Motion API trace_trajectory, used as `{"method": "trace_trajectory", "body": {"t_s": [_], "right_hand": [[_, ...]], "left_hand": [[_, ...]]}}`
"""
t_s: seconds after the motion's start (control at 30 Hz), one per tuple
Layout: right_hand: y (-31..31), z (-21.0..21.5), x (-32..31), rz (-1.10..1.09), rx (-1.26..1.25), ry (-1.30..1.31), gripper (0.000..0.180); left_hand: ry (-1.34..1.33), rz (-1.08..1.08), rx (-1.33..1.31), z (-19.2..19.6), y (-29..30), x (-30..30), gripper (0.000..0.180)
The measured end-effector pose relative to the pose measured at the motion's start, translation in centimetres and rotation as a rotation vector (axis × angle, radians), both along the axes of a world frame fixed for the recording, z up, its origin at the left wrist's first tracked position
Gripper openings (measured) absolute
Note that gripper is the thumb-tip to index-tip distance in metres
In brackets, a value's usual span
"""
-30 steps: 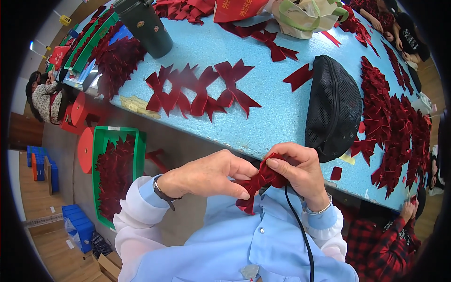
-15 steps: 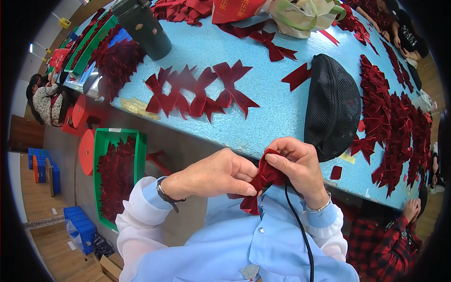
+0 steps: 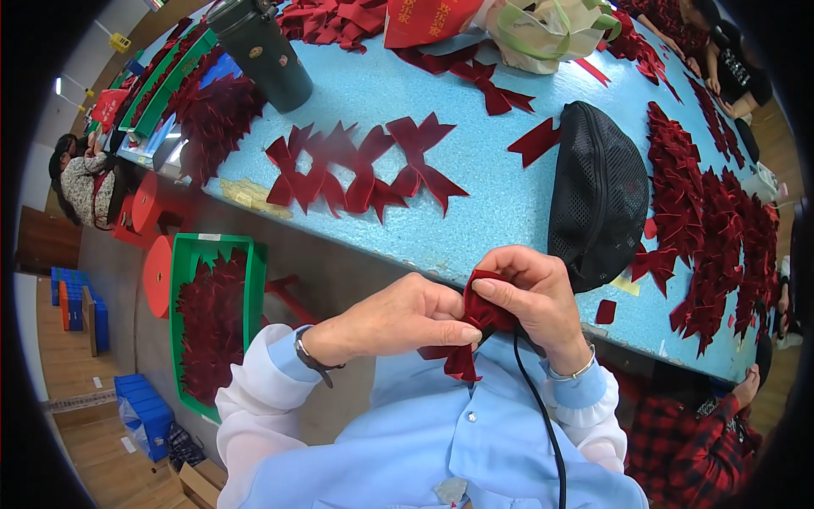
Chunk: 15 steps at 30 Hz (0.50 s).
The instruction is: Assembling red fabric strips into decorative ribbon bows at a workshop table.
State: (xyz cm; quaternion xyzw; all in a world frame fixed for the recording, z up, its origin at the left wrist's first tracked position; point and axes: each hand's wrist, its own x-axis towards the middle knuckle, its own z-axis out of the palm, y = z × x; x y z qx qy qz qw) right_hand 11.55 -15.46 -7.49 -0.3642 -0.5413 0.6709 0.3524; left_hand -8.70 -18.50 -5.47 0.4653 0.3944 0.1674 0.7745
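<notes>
From where I sit, the blue surface fills most of my view, curving away toward the rim. On it a loose row of red bows lies left of a black mesh pouch. Down by the lap, here's the right hand: thumb and fingers pinched together on the upper part of a dark red bow. The left hand has its thumb and fingers closed on the lower part. So the bow sits between the two, in front of the shirt, just off the surface's near edge.

How will it handle? I'd call it light and soft, a velvety ribbon with nap enough not to slip. It should bend at a touch and not break, but a hard squeeze could crease the loops. My pick for a hold is the gathered middle, leaving the tails free.

Now what I can't make out: the surface's far end runs out of the top of the picture. The left hand's fingertips are tucked behind the ribbon, and the bow's underside is hidden from me. As for the centre, the thumbs and folds cover so much that I can't tell how it's fastened.
</notes>
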Motion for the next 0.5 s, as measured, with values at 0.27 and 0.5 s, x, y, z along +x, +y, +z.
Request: {"method": "trace_trajectory", "body": {"t_s": [0.27,0.5], "right_hand": [[-1.2,2.6,-0.9,-0.081,0.791,-0.276,0.012],[-1.5,4.8,-0.9,-0.267,0.339,0.072,0.021]], "left_hand": [[0.052,0.083,0.035,1.9,-1.4,-0.4,0.014],[-0.061,0.244,0.062,3.6,-3.3,-0.7,0.016]]}}
